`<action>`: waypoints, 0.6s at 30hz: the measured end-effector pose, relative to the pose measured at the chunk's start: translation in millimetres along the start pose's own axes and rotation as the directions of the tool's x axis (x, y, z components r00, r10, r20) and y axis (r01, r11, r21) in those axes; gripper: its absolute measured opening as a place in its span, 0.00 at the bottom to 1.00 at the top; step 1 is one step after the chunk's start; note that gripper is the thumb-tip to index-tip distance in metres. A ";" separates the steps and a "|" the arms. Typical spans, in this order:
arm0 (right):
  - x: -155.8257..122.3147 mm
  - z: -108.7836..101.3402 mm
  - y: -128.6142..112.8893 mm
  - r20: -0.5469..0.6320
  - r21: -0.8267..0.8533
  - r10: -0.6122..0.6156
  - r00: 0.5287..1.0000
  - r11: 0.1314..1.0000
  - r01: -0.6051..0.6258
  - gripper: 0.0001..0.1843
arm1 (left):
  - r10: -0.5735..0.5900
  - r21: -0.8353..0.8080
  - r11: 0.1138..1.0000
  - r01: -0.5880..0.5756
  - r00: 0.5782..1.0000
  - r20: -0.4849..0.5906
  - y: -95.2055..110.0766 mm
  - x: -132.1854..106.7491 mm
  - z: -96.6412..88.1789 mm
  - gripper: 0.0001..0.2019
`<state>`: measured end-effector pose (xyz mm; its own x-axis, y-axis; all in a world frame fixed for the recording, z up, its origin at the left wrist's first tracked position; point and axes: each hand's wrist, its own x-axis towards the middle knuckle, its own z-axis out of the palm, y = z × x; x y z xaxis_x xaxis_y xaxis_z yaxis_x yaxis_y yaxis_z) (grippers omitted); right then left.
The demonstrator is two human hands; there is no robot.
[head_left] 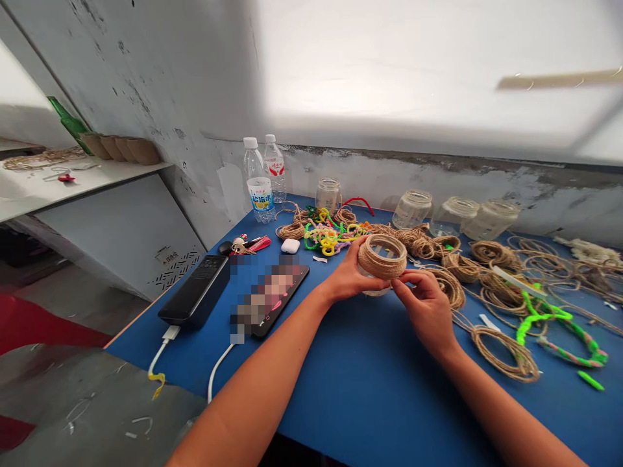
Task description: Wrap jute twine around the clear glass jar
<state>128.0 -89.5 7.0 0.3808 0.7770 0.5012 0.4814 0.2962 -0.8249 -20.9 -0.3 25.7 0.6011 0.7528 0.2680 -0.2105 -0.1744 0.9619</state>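
A glass jar (382, 259) with jute twine wound round its neck and upper part is held above the blue table, its open mouth facing up. My left hand (348, 275) is closed round the jar's left side, thumb along the front. Against the jar's lower right, the fingertips of my right hand (423, 301) are pinched together at the edge of the winding, apparently on the jute twine, though the strand between them is too small to see clearly. Beside my right hand lie coils of jute twine (506, 353). Bare glass shows below the wound band.
Several glass jars (411, 211) stand along the wall. Colourful pipe cleaners (328, 235) lie in the middle, green ones (564, 318) at right. A phone (287, 301), a black power bank (197, 292), a white earbud case (291, 246), keys (241, 248) and plastic bottles (260, 188) occupy the left.
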 end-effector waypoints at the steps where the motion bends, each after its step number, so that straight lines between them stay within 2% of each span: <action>1: 0.0 0.2 -0.4 -0.001 0.003 0.000 1.000 1.000 0.000 0.14 | -0.001 0.000 1.000 0.001 1.000 0.000 -0.1 0.0 0.0 0.51; 18: 0.1 2.1 -2.0 -0.007 0.009 0.011 1.000 1.000 -0.011 0.14 | -0.016 -0.043 0.999 0.017 1.000 0.017 -0.7 1.1 0.6 0.51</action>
<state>125.4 -88.9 8.1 0.3914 0.7766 0.4937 0.4700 0.2925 -0.8328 -19.7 0.3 25.3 0.6175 0.7447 0.2533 -0.2332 -0.1342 0.9631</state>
